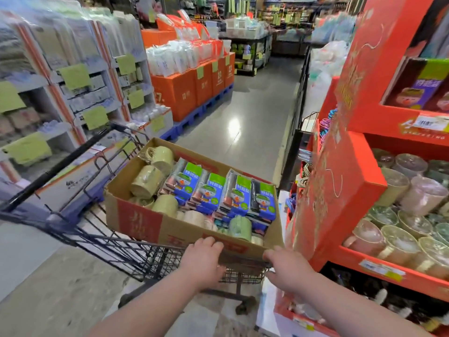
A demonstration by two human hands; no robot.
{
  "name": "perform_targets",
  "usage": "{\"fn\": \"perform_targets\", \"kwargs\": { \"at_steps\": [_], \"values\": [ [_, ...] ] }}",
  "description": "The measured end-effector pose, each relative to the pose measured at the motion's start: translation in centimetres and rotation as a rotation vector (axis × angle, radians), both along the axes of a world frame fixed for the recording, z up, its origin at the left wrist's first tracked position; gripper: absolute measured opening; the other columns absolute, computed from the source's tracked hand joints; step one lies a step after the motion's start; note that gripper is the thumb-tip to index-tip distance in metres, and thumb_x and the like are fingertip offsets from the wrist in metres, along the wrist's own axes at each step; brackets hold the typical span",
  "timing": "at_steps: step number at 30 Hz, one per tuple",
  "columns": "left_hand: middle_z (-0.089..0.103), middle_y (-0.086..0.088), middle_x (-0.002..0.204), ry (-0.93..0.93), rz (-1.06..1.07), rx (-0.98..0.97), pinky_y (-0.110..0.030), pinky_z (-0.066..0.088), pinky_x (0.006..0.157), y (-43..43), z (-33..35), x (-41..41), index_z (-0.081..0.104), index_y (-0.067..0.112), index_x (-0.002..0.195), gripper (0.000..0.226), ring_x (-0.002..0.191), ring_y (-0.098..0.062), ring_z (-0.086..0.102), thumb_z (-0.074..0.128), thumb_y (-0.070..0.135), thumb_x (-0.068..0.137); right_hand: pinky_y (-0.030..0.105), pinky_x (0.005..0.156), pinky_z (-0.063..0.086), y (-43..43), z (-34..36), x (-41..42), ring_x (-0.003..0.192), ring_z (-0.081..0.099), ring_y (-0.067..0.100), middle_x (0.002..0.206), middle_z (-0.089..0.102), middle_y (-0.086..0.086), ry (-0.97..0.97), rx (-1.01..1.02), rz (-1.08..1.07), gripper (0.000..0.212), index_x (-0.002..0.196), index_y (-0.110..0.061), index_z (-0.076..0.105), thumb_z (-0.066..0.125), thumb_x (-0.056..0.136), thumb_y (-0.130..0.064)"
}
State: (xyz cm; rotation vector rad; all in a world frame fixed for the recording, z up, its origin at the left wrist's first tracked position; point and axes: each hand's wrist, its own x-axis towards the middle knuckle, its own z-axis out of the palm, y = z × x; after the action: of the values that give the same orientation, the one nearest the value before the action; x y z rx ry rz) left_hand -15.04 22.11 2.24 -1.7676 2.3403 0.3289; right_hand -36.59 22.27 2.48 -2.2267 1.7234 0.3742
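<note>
The brown cardboard box with red printing (170,229) rests on the black wire shopping cart (97,239), still full of pale green mugs (148,181) and blue carded packs (238,193). The left hand (204,261) and right hand (289,271) grip the box's near wall (fingers curled over its rim). Unloading onto the red cardboard display shelf (352,259) right of the box seems not yet begun.

Brown cardboard box (179,231) with red printed panels, holding pale green mugs (147,182) and blue packs (239,195) topped in bright green, each showing a white cartoon figure; black wire cart (97,239); red-orange display stand (340,190) with gold lettering; glossy grey floor (255,113); yellow-green price tags (75,75)
</note>
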Motion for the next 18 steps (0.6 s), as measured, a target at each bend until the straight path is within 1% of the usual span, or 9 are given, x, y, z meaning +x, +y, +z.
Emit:
{"fn": "perform_targets", "kwargs": {
  "at_steps": [4, 8, 11, 14, 18],
  "values": [
    [0.041, -0.004, 0.14, 0.016, 0.008, 0.005, -0.04, 0.036, 0.106, -1.3, -0.4, 0.6, 0.038, 0.02, 0.139, 0.056, 0.129, -0.025, 0.038, 0.05, 0.044, 0.089, 0.036, 0.094, 0.045, -2.8, -0.4, 0.3, 0.119, 0.049, 0.028, 0.123, 0.052, 0.007, 0.004, 0.028, -0.032, 0.035, 0.119, -0.019, 0.053, 0.05, 0.087, -0.032],
    [0.04, -0.004, 0.14, 0.028, 0.038, 0.016, -0.039, 0.035, 0.106, -2.8, -0.4, 1.9, 0.039, 0.02, 0.138, 0.057, 0.129, -0.026, 0.038, 0.05, 0.045, 0.088, 0.035, 0.096, 0.045, -6.6, -0.8, 1.2, 0.122, 0.05, 0.028, 0.13, 0.051, 0.005, -0.027, 0.043, -0.073, 0.042, 0.129, -0.022, 0.051, 0.051, 0.089, -0.033],
    [0.044, -0.003, 0.136, 0.016, 0.104, -0.008, -0.038, 0.036, 0.105, -4.5, -0.5, 3.6, 0.042, 0.02, 0.135, 0.055, 0.126, -0.025, 0.041, 0.05, 0.045, 0.087, 0.033, 0.094, 0.046, -9.9, -1.8, 2.5, 0.119, 0.054, 0.027, 0.131, 0.054, 0.004, -0.056, 0.065, -0.094, 0.041, 0.128, -0.023, 0.054, 0.053, 0.087, -0.031],
    [0.048, -0.002, 0.13, 0.01, 0.167, 0.006, -0.037, 0.038, 0.101, -6.5, -0.7, 4.7, 0.045, 0.021, 0.131, 0.05, 0.123, -0.025, 0.045, 0.05, 0.045, 0.087, 0.033, 0.094, 0.046, -12.9, -2.8, 3.3, 0.12, 0.054, 0.025, 0.132, 0.055, 0.002, -0.084, 0.104, -0.127, 0.04, 0.127, -0.023, 0.054, 0.053, 0.087, -0.029],
    [0.048, 0.0, 0.13, -0.012, 0.199, 0.03, -0.035, 0.037, 0.1, -9.6, -1.1, 4.7, 0.046, 0.022, 0.131, 0.047, 0.124, -0.024, 0.045, 0.049, 0.044, 0.089, 0.036, 0.096, 0.046, -16.3, -4.3, 3.8, 0.123, 0.052, 0.026, 0.134, 0.053, 0.002, -0.059, 0.136, -0.125, 0.039, 0.127, -0.024, 0.053, 0.051, 0.09, -0.034]
  ]
}}
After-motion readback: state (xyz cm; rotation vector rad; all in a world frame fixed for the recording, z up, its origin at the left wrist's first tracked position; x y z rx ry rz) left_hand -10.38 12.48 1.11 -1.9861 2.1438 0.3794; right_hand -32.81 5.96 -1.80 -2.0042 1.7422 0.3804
